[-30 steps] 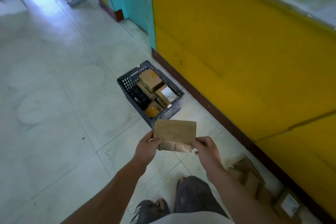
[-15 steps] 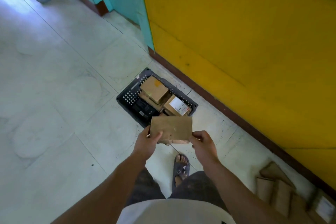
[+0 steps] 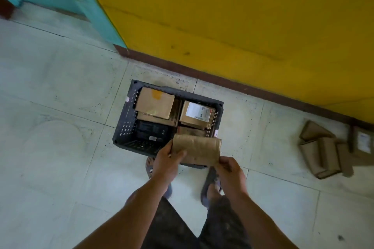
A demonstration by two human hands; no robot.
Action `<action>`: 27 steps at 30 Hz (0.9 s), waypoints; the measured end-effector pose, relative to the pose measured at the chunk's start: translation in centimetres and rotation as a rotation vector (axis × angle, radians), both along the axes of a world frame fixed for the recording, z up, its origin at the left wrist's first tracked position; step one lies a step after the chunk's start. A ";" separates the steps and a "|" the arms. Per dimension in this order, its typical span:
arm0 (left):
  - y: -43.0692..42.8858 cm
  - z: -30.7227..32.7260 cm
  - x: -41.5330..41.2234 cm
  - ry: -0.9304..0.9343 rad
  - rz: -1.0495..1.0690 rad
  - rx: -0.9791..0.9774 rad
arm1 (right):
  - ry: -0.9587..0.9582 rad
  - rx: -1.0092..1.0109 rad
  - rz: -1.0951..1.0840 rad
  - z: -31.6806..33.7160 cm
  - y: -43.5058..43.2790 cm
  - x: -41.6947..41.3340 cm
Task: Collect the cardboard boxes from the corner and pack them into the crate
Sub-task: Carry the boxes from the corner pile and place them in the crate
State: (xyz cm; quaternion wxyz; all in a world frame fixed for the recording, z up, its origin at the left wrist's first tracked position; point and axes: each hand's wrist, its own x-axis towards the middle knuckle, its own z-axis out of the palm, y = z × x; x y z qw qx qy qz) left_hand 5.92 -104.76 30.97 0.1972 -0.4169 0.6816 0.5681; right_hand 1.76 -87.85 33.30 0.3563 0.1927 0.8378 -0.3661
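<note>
- The flat cardboard box (image 3: 196, 148) is up over the near edge of the crate (image 3: 125, 124), held in both hands.
- Left hand (image 3: 165, 164) grips its left end with the thumb on top, and right hand (image 3: 229, 170) pinches the near right corner.
- The crate sits on the floor by the yellow wall (image 3: 222, 16), with a plain box (image 3: 154, 105), a labelled box (image 3: 197, 114) and something black (image 3: 152, 130) inside.
- A pile of boxes (image 3: 321, 153) lies well off to the right.

Brown cardboard boxes (image 3: 154, 105) fill a black crate (image 3: 126, 123) against a yellow wall (image 3: 232, 16).
</note>
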 end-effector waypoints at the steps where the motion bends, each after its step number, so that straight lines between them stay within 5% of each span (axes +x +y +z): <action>1: -0.6 -1.2 -0.2 -0.005 -0.030 0.004 | -0.011 0.009 -0.012 -1.0 -0.6 0.3; 16: -1.3 -22.4 -4.1 -0.122 -0.091 0.054 | -0.119 -0.034 -0.094 -19.9 -2.0 -1.7; 27: -0.7 -30.6 -6.0 -0.182 -0.134 0.055 | -0.077 -0.023 -0.034 -27.0 -2.0 -2.6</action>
